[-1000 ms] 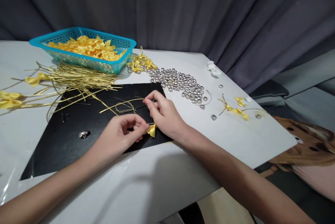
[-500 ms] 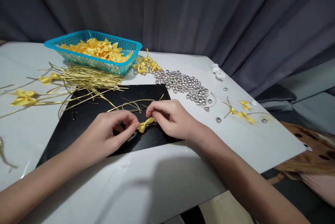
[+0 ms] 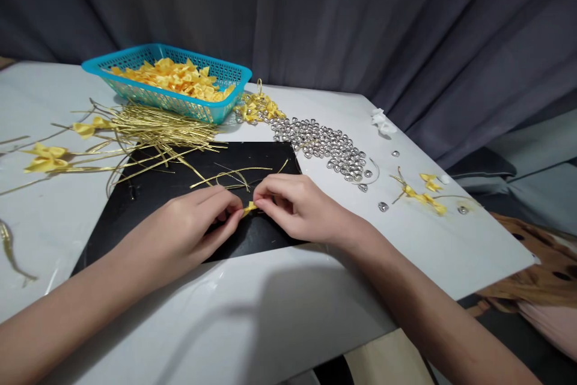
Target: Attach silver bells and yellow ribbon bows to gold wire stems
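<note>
- The left hand (image 3: 198, 220) and the right hand (image 3: 304, 205) are near each other above the black board (image 3: 252, 238), and both pinch one small yellow ribbon piece (image 3: 249, 209) between thumb and fingers.
- This yellow ribbon piece is over the middle of the board; fingertips cover most of it, so I cannot tell if a strand is also held there.
- In my judgement, the ribbon piece may slip or lose its form, because it is small, it seems smooth, and the two grips leave little of it free.
- The loose gold strands (image 3: 246, 169) lie on the board just beyond the fingers; a knuckle could catch them and pull them into a tangle.
- Behind the board, to the left, the strand bundle (image 3: 164, 125) is thin, stiff-looking and shiny, with ends that cross over the board's edge.
- Farther behind is the turquoise basket (image 3: 220, 112), of perforated plastic, with satin-like yellow bows (image 3: 175, 80) inside.
- Right of the board's far corner, rounded silver beads (image 3: 315, 139), metallic in shine, lie heaped on the smooth white surface (image 3: 433, 253).
</note>
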A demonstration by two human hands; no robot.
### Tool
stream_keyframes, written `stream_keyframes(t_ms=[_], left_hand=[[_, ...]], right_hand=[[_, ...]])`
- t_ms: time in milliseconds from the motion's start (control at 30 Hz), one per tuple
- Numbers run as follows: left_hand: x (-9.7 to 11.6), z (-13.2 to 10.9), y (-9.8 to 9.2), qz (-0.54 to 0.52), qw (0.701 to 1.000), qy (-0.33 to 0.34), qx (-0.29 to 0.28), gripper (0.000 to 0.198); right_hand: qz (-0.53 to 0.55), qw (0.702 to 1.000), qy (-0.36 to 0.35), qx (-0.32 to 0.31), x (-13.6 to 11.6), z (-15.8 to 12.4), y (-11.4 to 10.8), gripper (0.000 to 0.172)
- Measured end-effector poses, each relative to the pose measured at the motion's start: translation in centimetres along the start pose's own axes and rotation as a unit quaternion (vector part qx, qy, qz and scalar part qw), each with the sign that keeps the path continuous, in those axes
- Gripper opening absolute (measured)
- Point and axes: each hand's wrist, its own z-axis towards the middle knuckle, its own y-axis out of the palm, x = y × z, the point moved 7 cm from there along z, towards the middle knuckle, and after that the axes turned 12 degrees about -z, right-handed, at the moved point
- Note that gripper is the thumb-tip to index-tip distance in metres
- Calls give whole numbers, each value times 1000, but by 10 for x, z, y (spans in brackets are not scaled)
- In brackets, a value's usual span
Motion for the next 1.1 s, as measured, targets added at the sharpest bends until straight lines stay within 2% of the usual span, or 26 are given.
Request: stream_keyframes(t_ms=[100, 200, 333, 400, 467, 600, 767, 900, 1100], left_hand=[[-7, -1, 4, -67, 996, -52, 25, 21], [-18, -3, 8, -171, 974, -133, 65, 22], [-32, -7, 13, -333, 902, -249, 114, 18], [-36, -9, 15, -398, 863, -282, 130, 19], [-37, -9, 15, -429, 842, -293, 145, 16], [-36, -6, 16, -433, 845, -280, 142, 9], [-33, -5, 21, -428, 855, -272, 108, 12], [-34, -6, 22, -436, 853, -264, 114, 10], [-41, -7, 22, -469, 826, -286, 125, 15]], right_hand=[[21, 998, 53, 28, 5, 0, 0, 10], [56, 992, 103, 40, 11, 0, 3, 11], [115, 975, 157, 103, 24, -2, -5, 18], [118, 967, 176, 138, 29, -4, -12, 21], [111, 966, 180, 151, 29, -5, -18, 23], [90, 970, 170, 150, 23, -7, -27, 33], [-15, 976, 105, 193, 7, -12, -39, 9], [-65, 973, 30, 217, -8, -13, -44, 8], [-100, 984, -59, 137, -23, -12, -31, 16]])
